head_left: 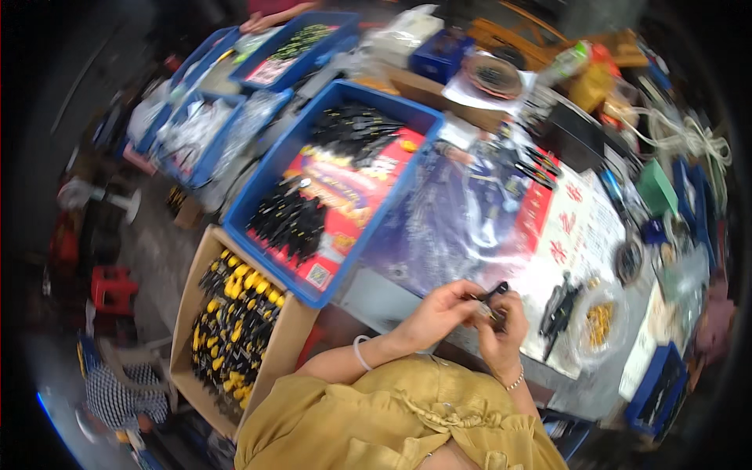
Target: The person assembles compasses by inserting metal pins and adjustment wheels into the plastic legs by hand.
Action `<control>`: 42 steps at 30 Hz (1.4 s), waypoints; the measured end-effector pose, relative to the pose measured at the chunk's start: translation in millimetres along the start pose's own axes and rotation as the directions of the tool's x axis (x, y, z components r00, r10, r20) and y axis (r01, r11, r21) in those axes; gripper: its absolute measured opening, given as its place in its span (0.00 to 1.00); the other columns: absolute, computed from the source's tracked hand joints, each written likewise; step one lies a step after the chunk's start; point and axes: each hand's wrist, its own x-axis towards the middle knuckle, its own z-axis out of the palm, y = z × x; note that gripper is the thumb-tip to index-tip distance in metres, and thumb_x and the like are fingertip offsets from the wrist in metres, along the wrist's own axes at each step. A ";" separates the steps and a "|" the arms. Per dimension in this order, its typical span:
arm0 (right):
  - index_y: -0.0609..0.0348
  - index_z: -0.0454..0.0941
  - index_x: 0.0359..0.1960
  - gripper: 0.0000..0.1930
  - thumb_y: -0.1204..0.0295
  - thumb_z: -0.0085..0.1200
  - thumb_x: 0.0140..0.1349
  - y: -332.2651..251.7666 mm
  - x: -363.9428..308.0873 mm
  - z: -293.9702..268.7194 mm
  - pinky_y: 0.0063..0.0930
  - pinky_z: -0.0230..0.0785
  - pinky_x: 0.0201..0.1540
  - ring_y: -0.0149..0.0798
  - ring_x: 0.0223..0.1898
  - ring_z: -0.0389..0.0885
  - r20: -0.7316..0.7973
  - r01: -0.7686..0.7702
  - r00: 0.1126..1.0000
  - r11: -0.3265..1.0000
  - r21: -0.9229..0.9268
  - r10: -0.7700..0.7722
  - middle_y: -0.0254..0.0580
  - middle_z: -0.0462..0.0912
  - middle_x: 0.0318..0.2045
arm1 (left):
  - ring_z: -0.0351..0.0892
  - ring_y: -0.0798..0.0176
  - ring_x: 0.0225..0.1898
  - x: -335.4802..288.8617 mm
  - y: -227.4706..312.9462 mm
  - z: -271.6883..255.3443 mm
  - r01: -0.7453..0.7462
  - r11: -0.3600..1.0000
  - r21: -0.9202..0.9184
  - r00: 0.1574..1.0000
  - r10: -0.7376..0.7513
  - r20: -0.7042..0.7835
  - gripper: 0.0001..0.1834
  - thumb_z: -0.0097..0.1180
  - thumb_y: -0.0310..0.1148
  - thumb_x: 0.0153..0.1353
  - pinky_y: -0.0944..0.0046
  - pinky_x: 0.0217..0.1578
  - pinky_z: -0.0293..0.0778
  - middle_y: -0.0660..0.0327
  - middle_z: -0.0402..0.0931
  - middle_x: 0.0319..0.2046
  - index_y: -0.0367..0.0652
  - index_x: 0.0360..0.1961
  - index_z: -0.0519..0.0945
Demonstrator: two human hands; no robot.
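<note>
Both my hands meet over the near edge of the table. My left hand (435, 316) has its fingertips pinched at a small black part (497, 291). My right hand (505, 327) is curled around the same part from the other side; blur and the fingers hide its exact kind. To the right of the hands lies a loose pile of slim black pieces (558, 309). Beside that pile, a round clear container (581, 333) holds small brass-yellow parts (600, 321).
A blue tray (333, 286) with two heaps of black slim pieces stands at left. Below it, a cardboard box (184, 345) holds yellow-and-black pieces. Purplish plastic sheeting (439, 227) covers the table's middle. More blue bins (258, 82) and another person's hand (257, 23) are at far left.
</note>
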 end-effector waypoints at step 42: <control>0.62 0.71 0.48 0.18 0.65 0.55 0.60 -6.9 -0.7 8.2 0.26 0.66 0.44 0.39 0.43 0.72 0.146 -0.016 0.989 0.999 0.039 0.010 0.45 0.74 0.41 | 0.73 0.72 0.27 -7.2 -16.1 -7.7 -0.302 0.946 -0.114 0.952 0.293 -0.093 0.08 0.53 0.24 0.57 0.72 0.26 0.71 0.62 0.73 0.29 0.34 0.38 0.73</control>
